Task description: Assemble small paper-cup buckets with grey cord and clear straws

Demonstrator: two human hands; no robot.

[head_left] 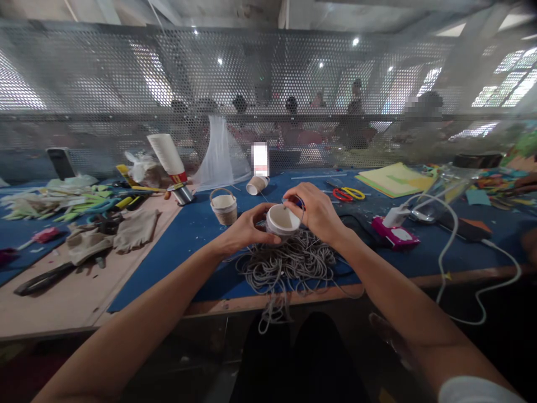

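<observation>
Between my hands is a white paper cup (283, 219) with its mouth tilted toward me and cord around its outside. My left hand (255, 226) is closed round the cup's left side, the thumb low at the front. At the rim's far right, my right hand (312, 208) pinches a thin cord (303, 208) that curves past the fingers; the fingertips are partly hidden. Below the cup lies a loose heap of grey cord (285, 266), some strands hanging over the table edge. A small cord-wrapped basket with a handle (225, 210) stands upright left of my hands.
Behind my hands lie a cord roll (257, 185) and red-and-yellow scissors (349, 193). A leaning stack of paper cups (165, 157) and gloves (136, 228) are at left. On the right are coloured paper sheets (396, 179), a pink box (394, 233) and a white cable (455, 224).
</observation>
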